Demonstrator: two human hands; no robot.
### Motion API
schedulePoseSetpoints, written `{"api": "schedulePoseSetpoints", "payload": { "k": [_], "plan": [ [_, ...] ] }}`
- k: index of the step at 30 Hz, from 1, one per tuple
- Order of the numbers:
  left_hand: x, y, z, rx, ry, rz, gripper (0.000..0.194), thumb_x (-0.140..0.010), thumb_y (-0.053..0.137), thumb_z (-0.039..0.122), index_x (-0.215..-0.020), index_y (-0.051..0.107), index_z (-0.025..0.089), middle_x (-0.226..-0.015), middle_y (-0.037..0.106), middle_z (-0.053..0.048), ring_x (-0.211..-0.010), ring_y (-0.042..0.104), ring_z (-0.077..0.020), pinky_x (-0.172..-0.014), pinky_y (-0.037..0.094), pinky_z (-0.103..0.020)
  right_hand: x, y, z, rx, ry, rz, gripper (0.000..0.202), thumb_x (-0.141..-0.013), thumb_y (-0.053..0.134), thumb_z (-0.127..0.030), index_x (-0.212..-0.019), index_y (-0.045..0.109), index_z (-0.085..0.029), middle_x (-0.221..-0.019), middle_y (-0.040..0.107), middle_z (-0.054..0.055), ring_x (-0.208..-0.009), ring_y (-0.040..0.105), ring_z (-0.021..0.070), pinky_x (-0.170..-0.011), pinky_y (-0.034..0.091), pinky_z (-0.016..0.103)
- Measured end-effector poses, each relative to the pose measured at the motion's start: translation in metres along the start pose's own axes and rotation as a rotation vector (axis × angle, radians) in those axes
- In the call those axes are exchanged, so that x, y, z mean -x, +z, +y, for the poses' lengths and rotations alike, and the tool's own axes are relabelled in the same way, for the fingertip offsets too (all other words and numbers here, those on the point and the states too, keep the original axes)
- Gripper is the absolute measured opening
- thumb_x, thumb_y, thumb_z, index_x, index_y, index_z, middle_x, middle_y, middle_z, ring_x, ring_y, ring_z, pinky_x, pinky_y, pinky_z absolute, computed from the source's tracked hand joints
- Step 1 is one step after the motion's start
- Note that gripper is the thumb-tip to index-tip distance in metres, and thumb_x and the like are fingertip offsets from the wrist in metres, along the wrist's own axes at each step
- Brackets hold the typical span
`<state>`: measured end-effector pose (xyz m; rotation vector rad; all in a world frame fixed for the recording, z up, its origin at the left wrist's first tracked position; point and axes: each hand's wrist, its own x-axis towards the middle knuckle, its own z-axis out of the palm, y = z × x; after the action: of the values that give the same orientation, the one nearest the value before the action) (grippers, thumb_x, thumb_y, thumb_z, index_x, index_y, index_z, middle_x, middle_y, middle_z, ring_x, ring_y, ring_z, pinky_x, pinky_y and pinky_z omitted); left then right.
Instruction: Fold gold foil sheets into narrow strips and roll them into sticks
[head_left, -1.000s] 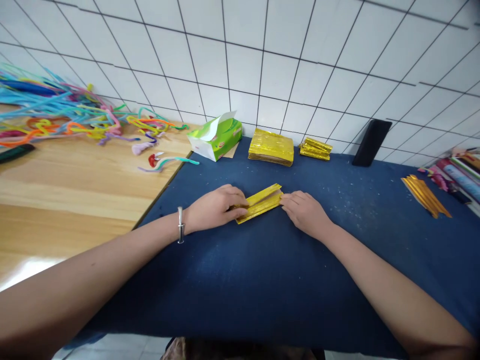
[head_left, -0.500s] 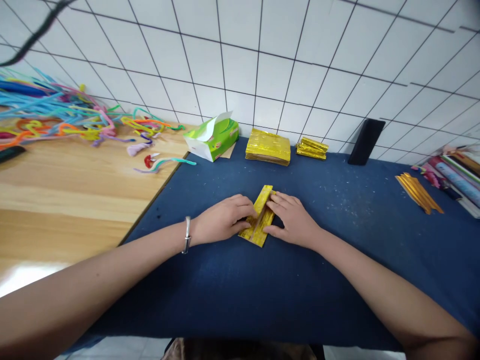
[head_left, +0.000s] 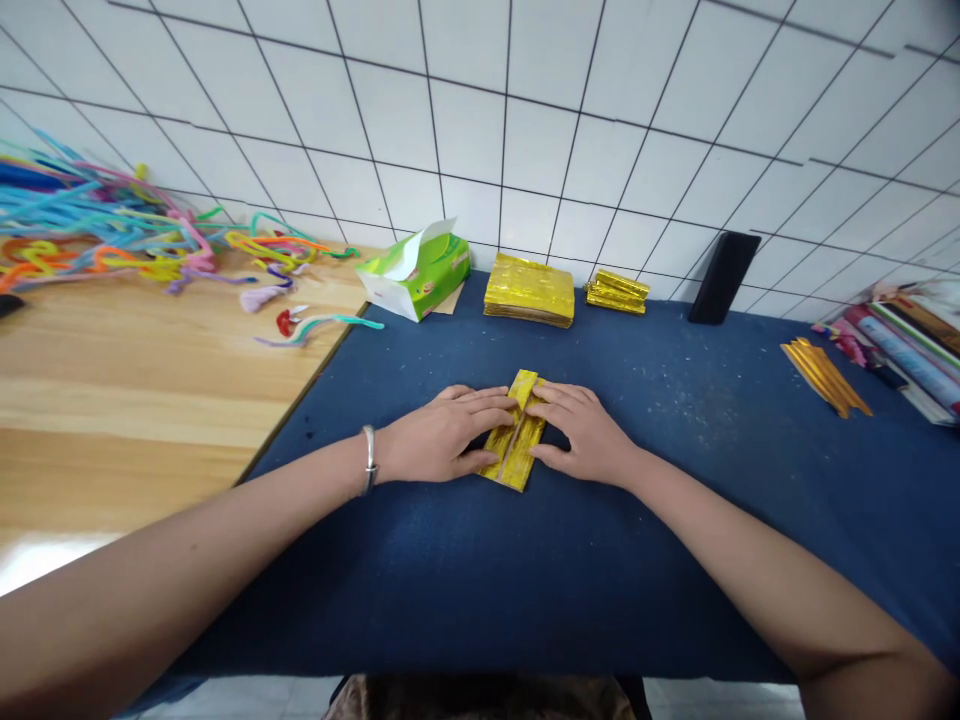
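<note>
A sheet of gold foil paper lies on the dark blue tablecloth. Both of its long sides are folded inward, and a narrow seam runs between the two flaps. My left hand, with a silver bracelet on the wrist, rests its outstretched fingers on the left flap. Across the seam, my right hand lays its spread fingers along the right flap and edge. The fingertips of both hands cover parts of the paper.
Behind the hands stand a stack of gold paper, a bundle of folded gold pieces, a green tissue box and a black upright object. Gold strips and books lie right; colourful pipe cleaners lie left.
My left fingers have straightened and moved onto the left flap, which now lies flatter, with a narrower seam. My right hand stays nearly in place. The camera view has shifted slightly.
</note>
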<state>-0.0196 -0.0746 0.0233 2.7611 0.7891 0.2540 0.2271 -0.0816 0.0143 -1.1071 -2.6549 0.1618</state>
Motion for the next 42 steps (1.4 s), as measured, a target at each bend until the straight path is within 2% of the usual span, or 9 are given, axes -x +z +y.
{"api": "schedulePoseSetpoints", "payload": {
  "k": [3, 7, 10, 16, 20, 26, 30, 36, 42],
  "plan": [
    [-0.007, -0.005, -0.003, 0.022, 0.013, -0.045, 0.042, -0.082, 0.053, 0.040, -0.118, 0.047, 0.020, -0.140, 0.038, -0.010, -0.132, 0.030, -0.0226, -0.102, 0.024, -0.038, 0.001, 0.003, 0.003, -0.011, 0.046, 0.034, 0.047, -0.078, 0.055, -0.048, -0.115, 0.055, -0.019, -0.129, 0.050, 0.010, -0.127, 0.035, 0.0257, -0.104, 0.027, 0.045],
    [-0.019, -0.010, -0.011, 0.063, 0.059, -0.128, 0.042, -0.078, 0.057, 0.046, -0.110, 0.048, 0.021, -0.133, 0.046, -0.008, -0.125, 0.039, -0.0225, -0.102, 0.024, -0.036, -0.001, 0.005, 0.006, -0.036, 0.043, 0.028, 0.048, -0.076, 0.057, -0.048, -0.114, 0.054, -0.018, -0.130, 0.049, 0.010, -0.127, 0.035, 0.0256, -0.106, 0.027, 0.045],
    [-0.025, -0.010, -0.016, 0.090, 0.057, -0.132, 0.042, -0.077, 0.057, 0.049, -0.106, 0.049, 0.020, -0.131, 0.047, -0.008, -0.123, 0.041, -0.0231, -0.101, 0.025, -0.036, -0.003, 0.006, 0.011, -0.057, 0.034, 0.017, 0.048, -0.077, 0.057, -0.046, -0.116, 0.052, -0.017, -0.132, 0.047, 0.011, -0.128, 0.035, 0.0250, -0.106, 0.027, 0.044],
    [-0.024, -0.004, -0.021, 0.095, 0.080, -0.086, 0.055, -0.078, 0.057, 0.050, -0.123, 0.044, 0.021, -0.138, 0.040, -0.009, -0.128, 0.036, -0.0239, -0.102, 0.026, -0.037, -0.006, 0.004, 0.016, -0.072, 0.052, -0.009, 0.047, -0.079, 0.054, -0.040, -0.121, 0.049, -0.019, -0.135, 0.045, 0.008, -0.129, 0.034, 0.0252, -0.106, 0.027, 0.046],
    [-0.020, -0.001, -0.023, 0.078, 0.097, -0.088, 0.059, -0.079, 0.057, 0.049, -0.128, 0.042, 0.021, -0.139, 0.039, -0.010, -0.132, 0.030, -0.0237, -0.105, 0.023, -0.038, -0.005, 0.003, -0.002, -0.018, 0.118, -0.029, 0.054, -0.079, 0.053, -0.043, -0.125, 0.047, -0.017, -0.136, 0.044, 0.010, -0.129, 0.032, 0.0274, -0.105, 0.026, 0.047],
    [-0.017, 0.002, -0.025, 0.084, 0.099, -0.064, 0.065, -0.076, 0.060, 0.049, -0.129, 0.040, 0.018, -0.139, 0.038, -0.012, -0.132, 0.030, -0.0237, -0.108, 0.022, -0.039, -0.005, 0.003, -0.026, 0.048, 0.116, -0.097, 0.074, -0.075, 0.053, -0.057, -0.132, 0.039, -0.012, -0.139, 0.038, 0.014, -0.131, 0.027, 0.0317, -0.105, 0.025, 0.049],
    [-0.017, 0.003, -0.024, 0.093, 0.073, -0.042, 0.064, -0.074, 0.062, 0.049, -0.125, 0.041, 0.016, -0.140, 0.037, -0.012, -0.129, 0.033, -0.0230, -0.108, 0.023, -0.037, -0.004, 0.003, -0.024, 0.072, 0.114, -0.132, 0.075, -0.076, 0.051, -0.056, -0.135, 0.036, -0.013, -0.142, 0.034, 0.013, -0.132, 0.024, 0.0318, -0.105, 0.024, 0.049],
    [-0.015, 0.003, -0.024, 0.036, 0.084, -0.079, 0.063, -0.078, 0.056, 0.053, -0.128, 0.041, 0.017, -0.143, 0.033, -0.012, -0.132, 0.031, -0.0222, -0.109, 0.021, -0.037, -0.003, 0.002, -0.020, 0.072, 0.101, -0.157, 0.078, -0.078, 0.047, -0.059, -0.139, 0.030, -0.013, -0.145, 0.029, 0.013, -0.135, 0.020, 0.0314, -0.106, 0.022, 0.049],
    [-0.014, 0.002, -0.018, -0.056, 0.111, -0.119, 0.066, -0.084, 0.045, 0.054, -0.138, 0.030, 0.019, -0.146, 0.029, -0.010, -0.136, 0.023, -0.0204, -0.110, 0.017, -0.034, -0.003, 0.004, -0.013, 0.057, 0.088, -0.181, 0.083, -0.078, 0.042, -0.064, -0.140, 0.027, -0.011, -0.147, 0.026, 0.013, -0.136, 0.017, 0.0291, -0.109, 0.017, 0.048]
  ]
}}
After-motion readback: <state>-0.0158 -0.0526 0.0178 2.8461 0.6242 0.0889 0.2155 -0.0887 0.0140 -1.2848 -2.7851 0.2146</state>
